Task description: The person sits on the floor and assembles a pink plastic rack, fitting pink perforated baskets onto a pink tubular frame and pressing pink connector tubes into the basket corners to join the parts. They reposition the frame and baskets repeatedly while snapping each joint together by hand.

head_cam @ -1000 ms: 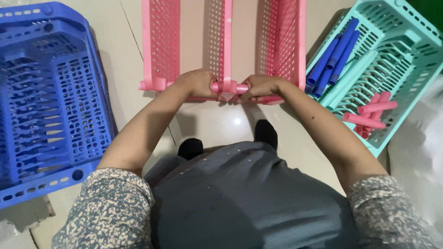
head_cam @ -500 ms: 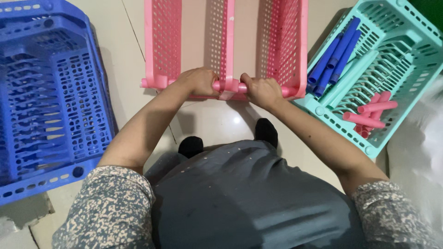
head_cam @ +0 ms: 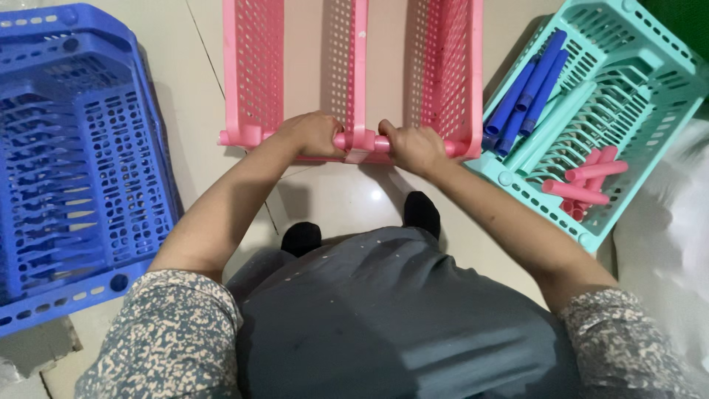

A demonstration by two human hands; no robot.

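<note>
The person is standing over a pink rack [head_cam: 354,81] made of perforated plastic panels, and both hands are gripping the pink tube [head_cam: 360,142] that is running along its near edge. The left hand [head_cam: 314,133] is closing around the tube just left of the middle panel, and the right hand [head_cam: 410,145] is closing around it just right of that panel, so the two fists are sitting near each other with the joint between them. The rack itself is standing on the light tiled floor [head_cam: 347,203], directly in front of the person's dark feet. I think the joint is the weak place here: if the hands are pushing unevenly, the tube may be slipping out of its socket at the near left corner of the rack, or a thin panel may be bending. A finger could also be getting pinched where the tube is meeting the middle panel. To the left, a blue basket [head_cam: 74,170] is lying well apart from the rack. To the right, a teal basket [head_cam: 628,89] is almost touching the rack's right side; it is holding several blue tubes [head_cam: 526,92] and some pink tubes [head_cam: 583,181], and it is leaving little room for the right elbow.
</note>
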